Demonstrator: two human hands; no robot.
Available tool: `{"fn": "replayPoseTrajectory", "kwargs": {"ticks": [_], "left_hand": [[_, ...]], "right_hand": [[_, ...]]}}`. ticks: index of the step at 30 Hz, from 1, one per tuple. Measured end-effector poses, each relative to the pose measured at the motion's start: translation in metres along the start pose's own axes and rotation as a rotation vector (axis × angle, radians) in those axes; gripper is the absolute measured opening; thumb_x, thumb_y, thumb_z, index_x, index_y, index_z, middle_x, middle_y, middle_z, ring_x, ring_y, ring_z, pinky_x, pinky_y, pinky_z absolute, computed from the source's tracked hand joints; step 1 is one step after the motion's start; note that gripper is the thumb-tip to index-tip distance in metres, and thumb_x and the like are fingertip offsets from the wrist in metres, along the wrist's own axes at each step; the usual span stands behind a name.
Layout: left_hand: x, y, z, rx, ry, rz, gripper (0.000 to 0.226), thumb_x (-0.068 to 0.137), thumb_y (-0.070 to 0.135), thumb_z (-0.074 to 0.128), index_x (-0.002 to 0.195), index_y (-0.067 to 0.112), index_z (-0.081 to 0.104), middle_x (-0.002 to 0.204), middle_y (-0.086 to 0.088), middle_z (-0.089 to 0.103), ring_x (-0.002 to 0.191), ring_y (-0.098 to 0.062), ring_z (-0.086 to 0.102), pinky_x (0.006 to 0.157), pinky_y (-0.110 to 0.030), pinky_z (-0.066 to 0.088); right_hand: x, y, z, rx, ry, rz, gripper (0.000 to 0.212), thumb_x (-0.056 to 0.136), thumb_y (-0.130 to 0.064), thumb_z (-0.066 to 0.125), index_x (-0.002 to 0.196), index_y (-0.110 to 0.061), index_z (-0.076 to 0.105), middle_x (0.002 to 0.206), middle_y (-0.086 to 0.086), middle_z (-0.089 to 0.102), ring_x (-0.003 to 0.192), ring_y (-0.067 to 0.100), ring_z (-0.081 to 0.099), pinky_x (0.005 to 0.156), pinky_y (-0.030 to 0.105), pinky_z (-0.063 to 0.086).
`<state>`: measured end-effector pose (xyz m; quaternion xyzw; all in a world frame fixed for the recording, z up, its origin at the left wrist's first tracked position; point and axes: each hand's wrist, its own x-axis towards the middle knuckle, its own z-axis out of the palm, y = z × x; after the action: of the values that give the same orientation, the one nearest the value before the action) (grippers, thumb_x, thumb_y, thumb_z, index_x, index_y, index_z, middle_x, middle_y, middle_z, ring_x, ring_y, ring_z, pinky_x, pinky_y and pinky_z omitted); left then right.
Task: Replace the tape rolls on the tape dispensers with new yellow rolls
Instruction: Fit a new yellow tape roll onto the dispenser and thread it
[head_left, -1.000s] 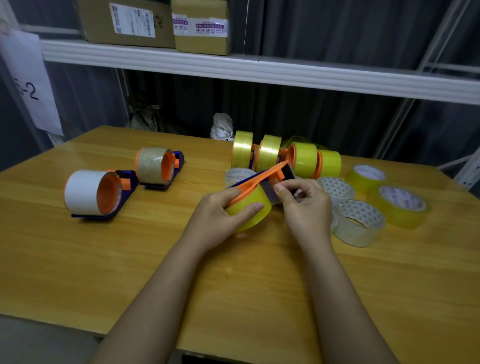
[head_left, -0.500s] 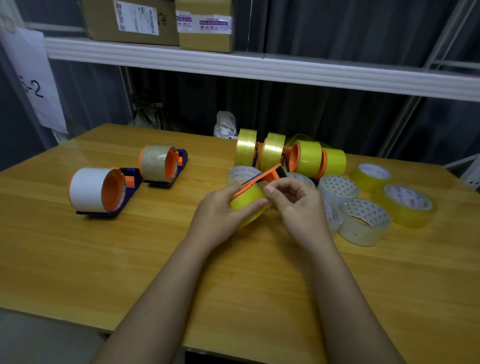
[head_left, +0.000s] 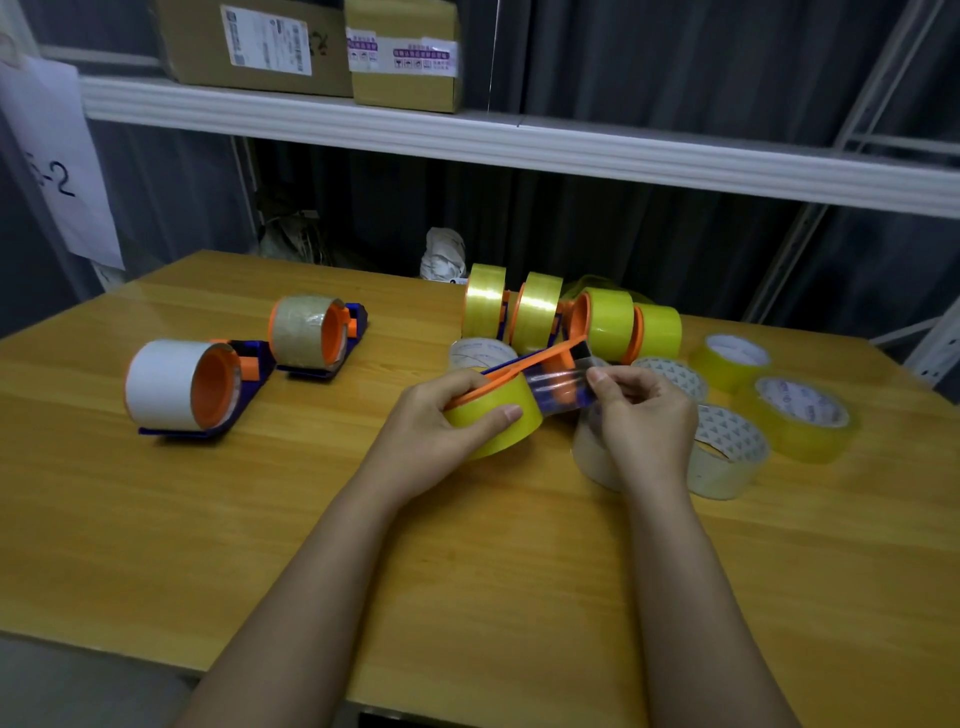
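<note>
The left hand (head_left: 441, 431) wraps round the yellow roll (head_left: 493, 415) already seated on the held dispenser (head_left: 524, 366), at about 12 o'clock on the table (head_left: 260, 519). The right hand (head_left: 644, 415) pinches the clear tape end (head_left: 558, 387), drawn out toward 3 o'clock. The roll looks light and stiff, best gripped by its rim; the film is likely thin, sticky, quick to fold, so hold its edge

Two brown boxes (head_left: 317, 44) up on a white shelf (head_left: 519, 145). White paper sign (head_left: 57, 161) at left. Wooden table (head_left: 260, 519) below.
</note>
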<state>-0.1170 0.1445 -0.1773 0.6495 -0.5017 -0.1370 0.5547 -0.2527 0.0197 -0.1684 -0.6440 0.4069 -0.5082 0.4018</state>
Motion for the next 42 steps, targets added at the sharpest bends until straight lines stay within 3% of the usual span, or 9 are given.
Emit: {"fn": "replayPoseTrajectory", "kwargs": {"ticks": [7,14,18,21,23,26,31,38,42], "left_hand": [[0.002,-0.004,-0.007,0.071,-0.037,-0.021,0.008,0.088,0.029,0.066,0.089,0.022,0.063,0.086,0.003,0.063,0.078,-0.008,0.059,0.069,-0.041,0.05],[0.02,0.005,-0.007,0.14,0.065,-0.023,0.053,0.063,0.07,0.067,0.084,0.022,0.069,0.079,0.001,0.067,0.075,-0.015,0.064,0.069,-0.048,0.053],[0.038,-0.002,-0.016,0.223,0.055,0.036,0.034,0.073,0.061,0.063,0.08,0.027,0.066,0.08,0.008,0.062,0.082,-0.015,0.06,0.067,-0.041,0.052],[0.036,-0.019,-0.021,0.296,0.094,0.058,0.029,0.085,0.056,0.058,0.091,0.027,0.063,0.088,0.016,0.054,0.092,-0.013,0.053,0.076,-0.033,0.046],[0.031,-0.025,-0.022,0.353,0.109,0.122,0.028,0.089,0.05,0.049,0.091,0.024,0.058,0.086,0.017,0.051,0.085,-0.001,0.049,0.072,-0.026,0.039],[0.026,-0.024,-0.021,0.435,0.086,0.201,0.02,0.092,0.042,0.041,0.091,0.025,0.05,0.082,0.016,0.046,0.075,-0.001,0.043,0.064,-0.018,0.03],[0.023,-0.026,-0.021,0.428,0.036,0.181,0.021,0.094,0.04,0.034,0.092,0.025,0.048,0.081,0.013,0.05,0.077,-0.009,0.046,0.061,-0.026,0.029],[0.021,-0.022,-0.015,0.392,0.052,0.11,0.043,0.076,0.062,0.057,0.094,0.023,0.056,0.085,0.013,0.053,0.08,-0.003,0.049,0.064,-0.025,0.039],[0.02,-0.025,-0.015,0.378,0.115,0.148,0.02,0.085,0.043,0.066,0.085,0.029,0.051,0.077,0.016,0.049,0.077,0.001,0.047,0.062,-0.023,0.033]], "right_hand": [[-0.004,-0.003,0.005,0.048,-0.051,-0.019,0.014,0.087,-0.021,0.07,0.077,-0.03,0.067,0.083,-0.012,0.067,0.08,0.0,0.062,0.068,0.014,0.046],[-0.006,0.001,0.012,0.102,-0.066,-0.098,0.021,0.089,-0.018,0.067,0.077,-0.034,0.061,0.104,-0.001,0.067,0.092,0.009,0.064,0.068,0.007,0.047],[-0.006,0.003,0.012,0.073,-0.127,-0.074,0.017,0.092,-0.02,0.064,0.079,-0.031,0.06,0.103,-0.013,0.063,0.088,-0.006,0.059,0.069,0.005,0.045],[-0.008,0.003,0.014,0.032,-0.13,-0.103,0.02,0.09,-0.02,0.066,0.077,-0.033,0.059,0.099,-0.015,0.059,0.088,-0.003,0.057,0.068,0.005,0.044],[-0.009,0.0,0.014,0.016,-0.122,-0.137,0.019,0.09,-0.019,0.066,0.076,-0.031,0.059,0.099,-0.009,0.058,0.084,-0.007,0.054,0.066,0.001,0.04],[-0.009,0.001,0.015,0.009,-0.129,-0.138,0.018,0.09,-0.018,0.067,0.077,-0.029,0.06,0.091,-0.008,0.061,0.077,-0.009,0.055,0.064,0.003,0.04],[-0.011,0.003,0.018,0.013,-0.135,-0.106,0.017,0.091,-0.024,0.064,0.078,-0.034,0.06,0.09,-0.01,0.066,0.083,0.0,0.06,0.069,0.014,0.045],[-0.013,0.002,0.018,0.052,-0.112,-0.102,0.015,0.09,-0.023,0.066,0.079,-0.033,0.064,0.083,-0.012,0.066,0.079,0.002,0.061,0.067,0.011,0.048],[-0.01,0.002,0.018,0.09,-0.118,-0.017,0.01,0.086,-0.021,0.071,0.079,-0.027,0.067,0.081,-0.01,0.067,0.074,0.0,0.061,0.064,0.006,0.046]]}}
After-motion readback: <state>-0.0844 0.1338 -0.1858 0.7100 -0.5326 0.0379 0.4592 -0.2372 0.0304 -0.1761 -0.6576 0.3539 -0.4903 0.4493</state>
